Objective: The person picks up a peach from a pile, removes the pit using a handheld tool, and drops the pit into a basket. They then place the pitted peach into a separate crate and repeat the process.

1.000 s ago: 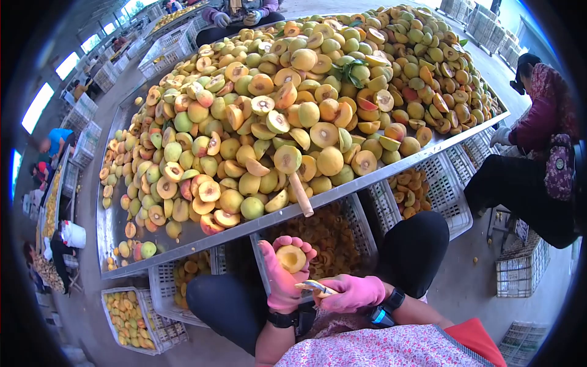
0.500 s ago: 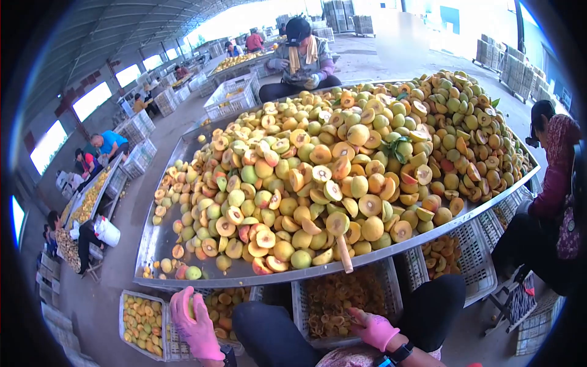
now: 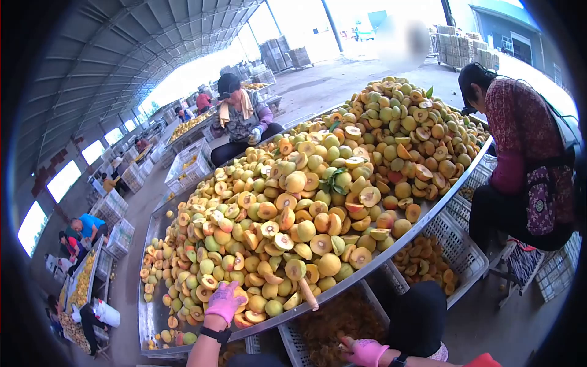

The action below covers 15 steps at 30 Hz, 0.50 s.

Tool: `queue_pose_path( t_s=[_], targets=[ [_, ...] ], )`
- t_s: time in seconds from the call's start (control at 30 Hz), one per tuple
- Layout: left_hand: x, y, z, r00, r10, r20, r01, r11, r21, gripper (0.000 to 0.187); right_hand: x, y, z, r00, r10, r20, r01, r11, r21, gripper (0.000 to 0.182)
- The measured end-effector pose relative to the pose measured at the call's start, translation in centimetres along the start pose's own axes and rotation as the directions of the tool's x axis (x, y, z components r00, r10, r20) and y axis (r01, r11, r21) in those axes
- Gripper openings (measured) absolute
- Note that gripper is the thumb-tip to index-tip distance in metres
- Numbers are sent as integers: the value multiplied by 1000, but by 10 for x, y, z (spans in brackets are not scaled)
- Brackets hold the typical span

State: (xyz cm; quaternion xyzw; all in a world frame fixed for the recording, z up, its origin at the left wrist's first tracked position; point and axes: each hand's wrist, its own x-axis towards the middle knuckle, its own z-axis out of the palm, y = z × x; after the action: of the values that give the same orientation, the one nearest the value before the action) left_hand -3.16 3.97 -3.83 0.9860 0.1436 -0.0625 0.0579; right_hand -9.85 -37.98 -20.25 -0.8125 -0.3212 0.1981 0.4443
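My left hand (image 3: 224, 303), in a pink glove, reaches over the near rim of the metal tray. Its fingers are closed around a yellow peach half (image 3: 243, 297) at the front of the heaped peaches (image 3: 293, 202), many of them cut in half. My right hand (image 3: 365, 353), also pink-gloved, is low over a crate (image 3: 293, 342) of brown-orange scraps (image 3: 336, 327). Its fingers are curled, and what they hold is too blurred to make out. A wooden handle (image 3: 309, 295) sticks out over the tray's rim beside a halved peach.
The metal tray's rim (image 3: 269, 327) runs across in front of me. A crate of peach halves (image 3: 428, 263) stands at the right, beside a seated person (image 3: 532, 153). Another person (image 3: 241, 116) sits across the tray. More workers and stacked crates (image 3: 116, 238) are at the left.
My left hand has moved from above the crates up to the peach pile and closed on a half. My right hand stays low at the scrap crate. The view has turned right.
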Motion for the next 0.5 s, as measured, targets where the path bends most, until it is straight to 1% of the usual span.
queue_pose_path(
  t_s=[0.03, 0.1, 0.13, 0.2, 0.23, 0.3, 0.33, 0.37, 0.4, 0.43, 0.47, 0.5],
  targets=[
    [6, -7, 2, 1000, -8, 16, 8, 999, 48, 67, 0, -3, -1, 1000, 3, -11, -3, 1000, 16, 40],
    [8, -12, 7, 1000, -6, 9, 6, 996, -92, 64, 1, -16, -9, 1000, -17, 10, 17, 999, -50, 34],
    [5, -10, 7, 1000, -3, 16, 4, 997, -72, 64, 2, -24, -16, 1000, -16, 3, 16, 999, -30, 34],
    [-6, -3, 11, 996, -37, -79, 22, 981, -193, 59, 3, -36, -27, 996, 42, 80, -40, 999, -19, 31],
    [-11, -6, 13, 997, -32, -69, 19, 984, -178, 59, 4, -33, -23, 996, 46, 76, -46, 999, -2, 31],
    [-13, -9, 23, 985, -120, -128, 68, 934, -351, 53, 6, -21, -15, 986, 84, 142, -92, 994, 51, 31],
    [-16, -10, 26, 973, -171, -157, 69, 858, -509, 50, 5, -17, -11, 986, 128, 108, -136, 988, 71, 31],
    [-16, -11, 27, 964, -209, -166, 52, 756, -653, 47, 6, -16, -8, 973, 156, 169, -202, 929, 311, 32],
    [-14, -11, 28, 954, -229, -192, -31, 562, -827, 48, 8, -16, -7, 964, 161, 211, -251, 809, 531, 32],
    [-16, -18, 26, 969, -116, -217, -149, 424, -893, 38, 5, -37, -24, 990, 97, 99, -103, 994, 49, 30],
    [-62, 26, -11, 889, 221, -401, -381, 844, -379, 43, 5, -37, -24, 992, 104, 70, -109, 991, 74, 30],
    [-62, -12, -8, 564, 669, -484, -521, 743, 421, 42, 4, -36, -23, 994, 95, 55, -100, 990, 96, 30]
  ],
)
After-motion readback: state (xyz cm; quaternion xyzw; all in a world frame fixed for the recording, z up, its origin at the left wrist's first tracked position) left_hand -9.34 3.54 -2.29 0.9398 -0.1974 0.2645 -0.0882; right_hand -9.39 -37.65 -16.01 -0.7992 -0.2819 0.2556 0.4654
